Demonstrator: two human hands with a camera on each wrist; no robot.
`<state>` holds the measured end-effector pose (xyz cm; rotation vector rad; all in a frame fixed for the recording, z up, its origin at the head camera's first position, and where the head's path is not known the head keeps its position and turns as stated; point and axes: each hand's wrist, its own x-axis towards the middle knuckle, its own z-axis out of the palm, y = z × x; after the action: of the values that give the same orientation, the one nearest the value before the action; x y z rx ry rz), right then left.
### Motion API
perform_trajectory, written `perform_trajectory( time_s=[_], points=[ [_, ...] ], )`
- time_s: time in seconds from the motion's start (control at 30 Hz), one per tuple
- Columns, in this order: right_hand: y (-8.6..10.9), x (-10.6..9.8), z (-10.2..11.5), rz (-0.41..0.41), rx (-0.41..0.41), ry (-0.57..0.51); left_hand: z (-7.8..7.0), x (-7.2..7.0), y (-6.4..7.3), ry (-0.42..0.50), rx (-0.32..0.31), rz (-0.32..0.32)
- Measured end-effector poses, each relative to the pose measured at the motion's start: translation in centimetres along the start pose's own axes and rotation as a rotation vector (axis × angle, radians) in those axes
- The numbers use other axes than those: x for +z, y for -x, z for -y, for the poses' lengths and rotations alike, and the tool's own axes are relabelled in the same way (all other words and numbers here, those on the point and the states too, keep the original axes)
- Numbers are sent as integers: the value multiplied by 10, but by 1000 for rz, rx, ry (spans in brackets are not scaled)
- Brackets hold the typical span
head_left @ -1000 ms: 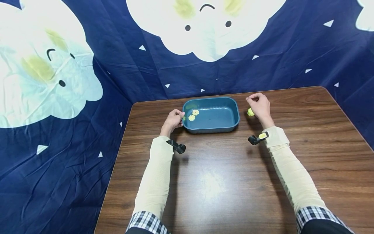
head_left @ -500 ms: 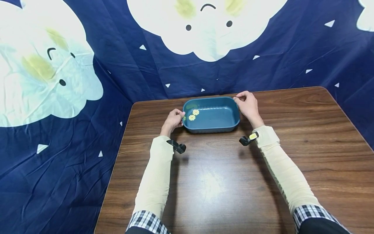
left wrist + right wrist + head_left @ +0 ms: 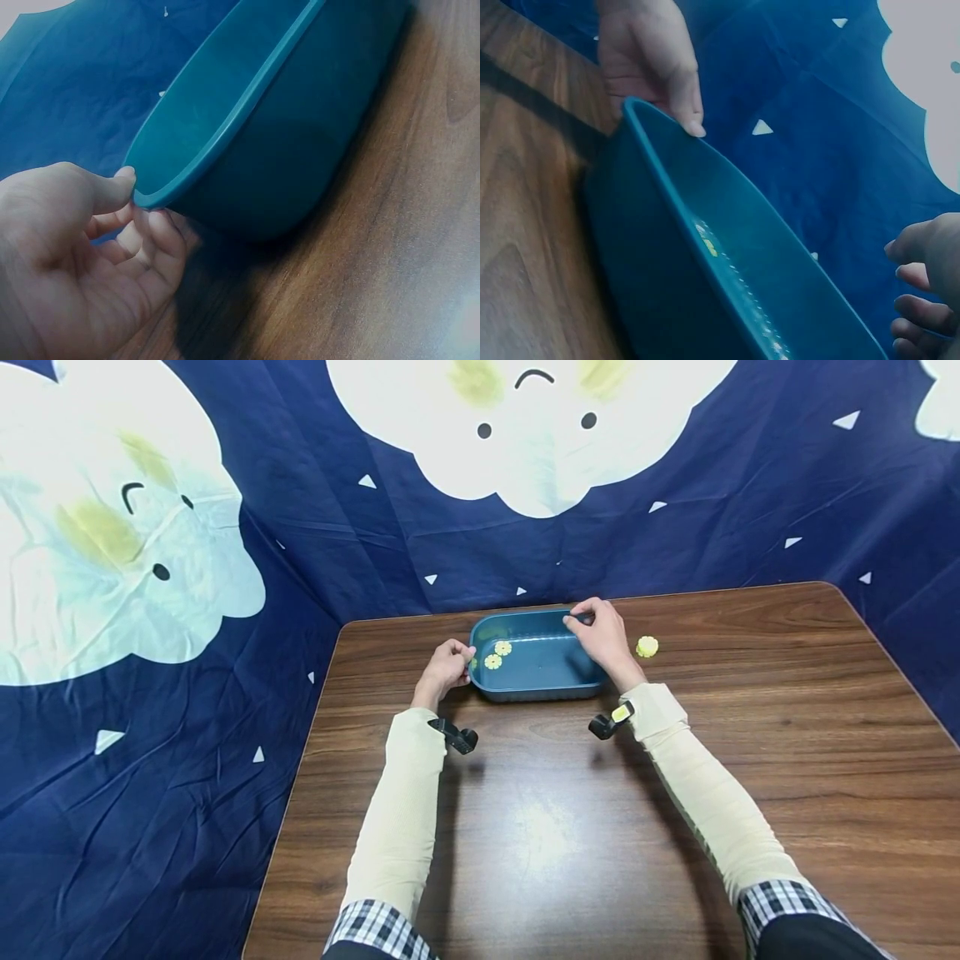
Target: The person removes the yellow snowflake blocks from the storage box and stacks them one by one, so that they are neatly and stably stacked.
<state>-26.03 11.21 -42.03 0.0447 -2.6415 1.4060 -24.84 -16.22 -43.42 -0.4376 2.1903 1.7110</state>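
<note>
My left hand (image 3: 447, 665) pinches the left end of a deep blue-green plastic basin (image 3: 543, 694) by its rim. In the left wrist view, the thumb of this left hand (image 3: 90, 240) lies over the rim, with fingers below. My right hand (image 3: 602, 635) is over the basin's right end; no object shows in its fingers. The right wrist view has this right hand (image 3: 934, 281) at the right edge, fingers bent and apart from the basin wall. Inside the basin, at its left, lie two yellow flower-shaped pieces (image 3: 492, 661). Another yellow flower-shaped piece (image 3: 647, 647) rests on the table to the right.
The brown wood-grain table (image 3: 525, 827) has its back edge just behind the basin. Beyond it hangs a dark blue cloth (image 3: 465, 560) with white clouds and triangles. A small black camera (image 3: 453, 737) is strapped to each wrist.
My right hand has moved left from above the yellow piece on the table to over the basin's right end, uncovering that piece. The left hand and basin look unmoved.
</note>
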Motion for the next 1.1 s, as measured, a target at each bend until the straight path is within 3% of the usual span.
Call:
perform_trajectory(
  time_s=[0.63,1.1],
  points=[
    [6,54,6,179,-27,76,1,0,-1,7,-3,-3],
    [2,73,12,338,-18,112,2,-1,-2,6,10,-2]
  ],
)
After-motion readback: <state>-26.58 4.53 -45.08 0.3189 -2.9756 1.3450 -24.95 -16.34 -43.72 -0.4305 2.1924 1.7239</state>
